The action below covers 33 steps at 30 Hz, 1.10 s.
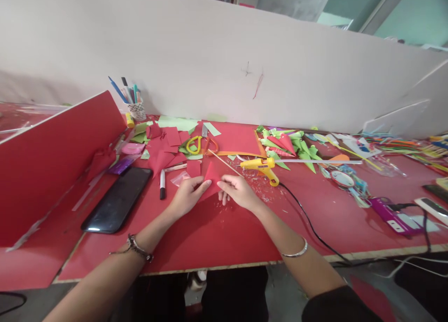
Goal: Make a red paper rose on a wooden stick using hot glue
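Note:
Between my two hands, above the red table (241, 238), is a small piece of red paper (211, 176) with its point facing away from me. My left hand (189, 193) pinches its left side, thumb on top. On the right side, my right hand (240, 191) grips the paper's edge with the thumb, its other fingers curled below. A thin wooden stick (224, 162) lies just behind the hands. Scissors with yellow and orange handles (194, 145) lie beyond the paper, and a yellow hot glue gun (264, 168) with a clear glue stick rests to the right.
Red and green paper scraps (164, 147) cover the back left, near a pen cup (136, 108). A phone (119, 200) and a marker (162, 184) lie at left. Folded green and red paper cones (289, 144) are piled at back right. The glue gun's cord (308, 219) runs toward a purple power strip (394, 217).

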{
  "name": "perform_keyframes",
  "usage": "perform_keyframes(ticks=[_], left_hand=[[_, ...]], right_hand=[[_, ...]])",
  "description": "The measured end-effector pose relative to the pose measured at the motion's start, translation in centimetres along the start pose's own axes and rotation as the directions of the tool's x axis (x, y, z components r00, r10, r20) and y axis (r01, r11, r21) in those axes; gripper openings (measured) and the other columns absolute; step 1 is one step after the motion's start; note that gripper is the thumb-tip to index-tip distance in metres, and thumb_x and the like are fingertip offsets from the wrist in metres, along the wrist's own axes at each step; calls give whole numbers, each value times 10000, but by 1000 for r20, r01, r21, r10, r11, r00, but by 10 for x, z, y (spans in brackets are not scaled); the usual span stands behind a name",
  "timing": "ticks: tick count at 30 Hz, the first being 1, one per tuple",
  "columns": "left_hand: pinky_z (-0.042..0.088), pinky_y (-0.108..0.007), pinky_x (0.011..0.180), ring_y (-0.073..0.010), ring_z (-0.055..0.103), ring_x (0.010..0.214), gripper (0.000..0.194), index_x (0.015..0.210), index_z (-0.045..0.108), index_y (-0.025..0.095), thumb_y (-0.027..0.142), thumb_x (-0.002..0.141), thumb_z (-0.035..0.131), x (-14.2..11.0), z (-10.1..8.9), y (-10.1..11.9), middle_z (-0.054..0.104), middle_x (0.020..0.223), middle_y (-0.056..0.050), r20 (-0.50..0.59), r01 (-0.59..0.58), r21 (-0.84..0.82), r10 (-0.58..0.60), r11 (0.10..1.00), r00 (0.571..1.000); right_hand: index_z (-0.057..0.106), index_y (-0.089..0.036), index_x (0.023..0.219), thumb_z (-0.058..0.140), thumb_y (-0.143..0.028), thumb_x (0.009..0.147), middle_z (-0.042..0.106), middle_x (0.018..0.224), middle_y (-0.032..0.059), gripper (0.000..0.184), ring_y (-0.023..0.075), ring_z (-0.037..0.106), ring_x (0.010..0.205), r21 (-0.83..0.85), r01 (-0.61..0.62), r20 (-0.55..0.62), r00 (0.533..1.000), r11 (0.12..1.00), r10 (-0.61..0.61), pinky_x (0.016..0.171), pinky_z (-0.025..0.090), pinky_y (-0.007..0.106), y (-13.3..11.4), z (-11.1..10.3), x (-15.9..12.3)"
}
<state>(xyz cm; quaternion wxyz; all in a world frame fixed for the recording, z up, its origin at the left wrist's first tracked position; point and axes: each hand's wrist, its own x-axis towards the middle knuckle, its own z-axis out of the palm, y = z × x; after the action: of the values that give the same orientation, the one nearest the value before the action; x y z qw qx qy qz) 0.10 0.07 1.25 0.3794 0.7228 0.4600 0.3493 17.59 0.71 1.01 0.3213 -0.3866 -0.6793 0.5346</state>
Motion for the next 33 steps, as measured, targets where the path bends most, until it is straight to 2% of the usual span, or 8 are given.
perform_keyframes(ticks=[8, 15, 18, 21, 24, 27, 31, 33], left_hand=[[311, -199, 504, -78, 343, 511, 375, 540, 429, 142, 395, 814, 385, 0, -1, -1, 368, 525, 44, 16, -24, -90, 26, 996, 1000], [233, -191, 431, -60, 267, 457, 418, 514, 423, 137, 449, 791, 398, 0, 3, -10, 306, 483, 53, 114, 34, -78, -25, 996, 993], [205, -189, 405, -55, 257, 435, 436, 484, 403, 140, 458, 783, 402, 0, 4, -10, 306, 459, 52, 68, 50, -50, -47, 997, 997], [221, -185, 397, -57, 285, 423, 430, 491, 407, 143, 466, 774, 411, 1, 4, -8, 339, 448, 50, -5, 94, -99, -95, 991, 995], [274, -186, 406, -68, 352, 426, 420, 546, 468, 135, 484, 771, 402, 1, 3, -4, 422, 467, 37, 18, 156, -209, -156, 965, 988], [310, -191, 422, -76, 386, 435, 420, 565, 487, 138, 493, 770, 395, 0, 4, -2, 463, 483, 32, 45, 208, -301, -204, 931, 978], [369, -209, 501, -97, 425, 500, 391, 572, 501, 145, 470, 764, 400, -2, 4, -2, 483, 510, 25, -16, 203, -308, -218, 929, 976], [385, -220, 544, -108, 443, 533, 393, 596, 535, 143, 435, 789, 357, -2, 3, -1, 507, 536, 13, 14, 164, -260, -166, 952, 986]], right_hand=[[478, -162, 626, 488, -408, 793, 525, 458, -49, 297, 57, 476, 363, 85, 11, 9, 1000, 996, -12, 390, 380, 171, 3, -2, -2], [449, -169, 580, 482, -364, 806, 476, 415, -65, 301, 42, 422, 350, -100, 58, 47, 997, 993, -54, 385, 344, 153, 4, -1, -6], [453, -173, 594, 450, -347, 827, 475, 451, -60, 291, 45, 425, 371, -162, 101, 12, 995, 982, -101, 409, 361, 166, 4, 3, -6], [511, -193, 871, 465, -302, 822, 576, 675, -18, 128, 77, 530, 527, -177, 190, -97, 973, 966, -209, 525, 447, 208, 2, 7, -6], [477, -237, 1077, 491, -221, 802, 581, 989, 35, 276, 127, 557, 886, -266, 331, -74, 930, 906, -361, 776, 459, 282, -3, 8, -8], [551, -252, 1013, 474, -164, 797, 579, 1003, 19, 246, 136, 524, 957, -339, 421, 11, 896, 841, -444, 862, 418, 315, -7, 7, -9], [603, -240, 950, 514, -211, 795, 606, 934, 23, 181, 144, 545, 901, -293, 404, -62, 896, 866, -439, 828, 430, 322, -7, 4, -10], [627, -222, 884, 520, -244, 800, 617, 860, 25, 138, 142, 562, 849, -210, 375, -96, 911, 903, -401, 800, 441, 315, -7, 3, -10]])
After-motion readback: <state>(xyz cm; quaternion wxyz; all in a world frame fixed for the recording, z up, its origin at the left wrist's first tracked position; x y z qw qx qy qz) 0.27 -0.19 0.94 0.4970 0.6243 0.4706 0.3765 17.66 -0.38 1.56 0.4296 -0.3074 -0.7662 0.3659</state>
